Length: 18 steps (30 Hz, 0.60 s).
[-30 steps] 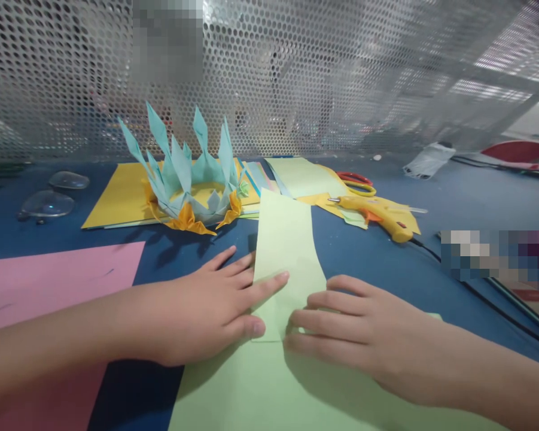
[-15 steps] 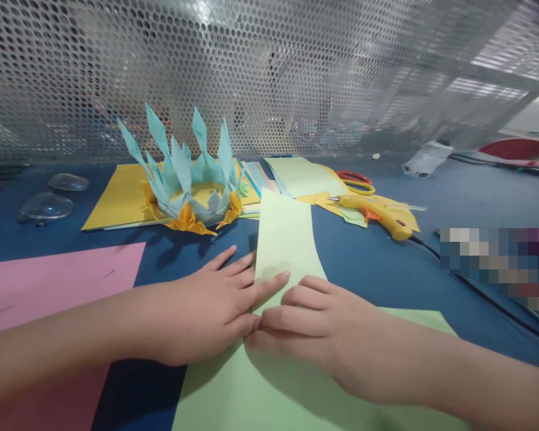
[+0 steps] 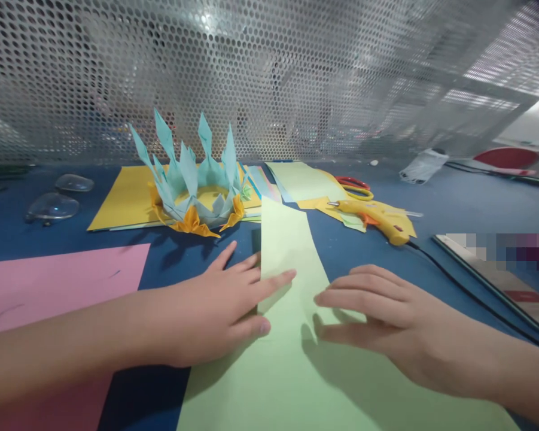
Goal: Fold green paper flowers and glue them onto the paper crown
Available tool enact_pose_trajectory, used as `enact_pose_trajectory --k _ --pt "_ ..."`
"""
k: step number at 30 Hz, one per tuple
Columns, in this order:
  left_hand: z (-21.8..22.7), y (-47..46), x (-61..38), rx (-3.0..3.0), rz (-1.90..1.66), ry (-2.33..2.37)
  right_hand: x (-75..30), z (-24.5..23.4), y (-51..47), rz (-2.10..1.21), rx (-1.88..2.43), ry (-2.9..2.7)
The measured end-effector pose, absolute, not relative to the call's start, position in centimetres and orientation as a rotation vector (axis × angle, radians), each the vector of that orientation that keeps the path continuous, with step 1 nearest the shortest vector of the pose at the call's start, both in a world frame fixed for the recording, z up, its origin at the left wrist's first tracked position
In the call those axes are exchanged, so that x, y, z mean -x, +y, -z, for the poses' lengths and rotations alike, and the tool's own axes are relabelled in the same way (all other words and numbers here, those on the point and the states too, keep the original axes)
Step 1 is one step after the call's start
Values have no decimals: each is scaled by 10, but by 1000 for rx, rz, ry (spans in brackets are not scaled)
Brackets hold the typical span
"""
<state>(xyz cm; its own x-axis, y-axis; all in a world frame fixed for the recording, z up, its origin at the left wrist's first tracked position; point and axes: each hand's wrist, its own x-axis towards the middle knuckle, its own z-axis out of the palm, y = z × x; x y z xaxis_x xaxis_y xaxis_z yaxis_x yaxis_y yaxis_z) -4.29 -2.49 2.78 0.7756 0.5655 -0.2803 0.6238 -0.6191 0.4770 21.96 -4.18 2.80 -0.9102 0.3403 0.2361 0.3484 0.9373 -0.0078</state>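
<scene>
My left hand (image 3: 224,308) lies with spread fingers at the left edge of a pale green paper strip (image 3: 287,239), its index finger and thumb pressing on the paper. The strip curves upward at its far end. A larger pale green sheet (image 3: 260,383) lies flat on the table below it; I cannot tell whether the two are one piece. My right hand (image 3: 377,317) hovers just right of the strip, fingers parted and loosely bent, holding nothing. Its shadow falls on the green sheet.
A light blue paper crown (image 3: 188,173) with orange folded pieces stands on yellow paper (image 3: 116,191) at the back. Pink paper (image 3: 63,281) and glasses (image 3: 54,206) lie left. To the right are a yellow glue gun (image 3: 377,218), scissors (image 3: 356,187) and a phone (image 3: 489,281).
My right hand has moved right, off the crease beside my left thumb, and its fingers have opened. My left hand still presses on the paper. The view has shifted slightly.
</scene>
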Motion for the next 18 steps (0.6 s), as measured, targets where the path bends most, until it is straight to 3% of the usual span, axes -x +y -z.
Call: enact_pose_trajectory --k 5,8,14,18 --pt "-43 -30 35 -2337 -92 544 -212 -32 -48 348 610 -2675" --pt "-50 -39 34 -2185 -116 486 -199 -43 -55 289 636 -2658" --pt "-55 -41 46 -1659 -302 598 -194 -59 -49 -496 931 -2677" --pt "-55 -31 49 -1444 -193 499 -205 -56 -52 -848 1139 -2537"
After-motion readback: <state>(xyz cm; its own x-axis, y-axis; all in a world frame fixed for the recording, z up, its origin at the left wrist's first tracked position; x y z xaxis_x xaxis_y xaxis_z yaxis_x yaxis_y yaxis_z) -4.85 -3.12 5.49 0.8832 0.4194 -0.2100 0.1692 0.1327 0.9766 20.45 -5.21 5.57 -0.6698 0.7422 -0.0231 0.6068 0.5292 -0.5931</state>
